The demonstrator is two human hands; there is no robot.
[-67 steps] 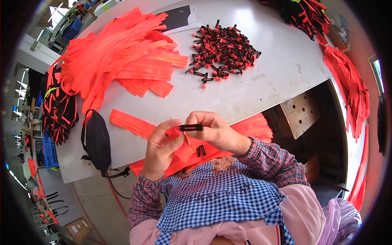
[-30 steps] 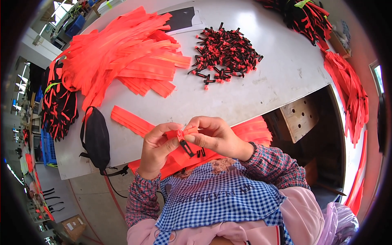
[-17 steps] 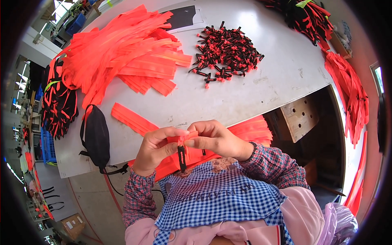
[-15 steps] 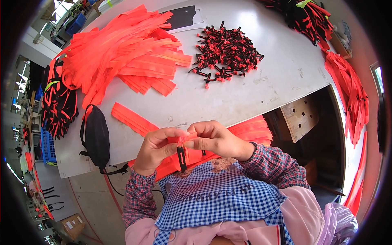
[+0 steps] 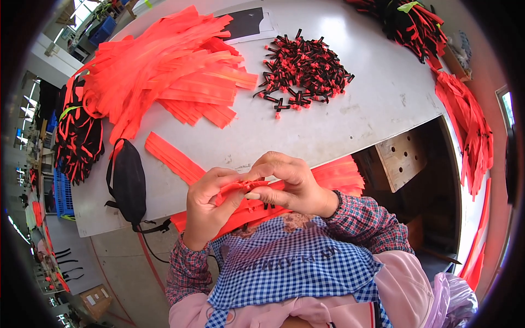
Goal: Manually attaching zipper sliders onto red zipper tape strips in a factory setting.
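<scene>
While the left hand point(image 5: 209, 206) pinches one side of a folded orange-red strip point(image 5: 234, 188) between thumb and fingers, the right hand point(image 5: 292, 183) grips its other side, the fingertips close together. The folded strip is held just above more orange-red strips point(image 5: 340, 174) by the near edge of the white table point(image 5: 322, 131), where a heap of small black-and-red pieces point(image 5: 307, 68) lies farther back.

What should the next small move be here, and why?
Probably a gentle test tug by the right hand while the left hand holds firm: both appear to pinch the bunched orange strip, and the fingers hide whether anything is joined there.
</scene>
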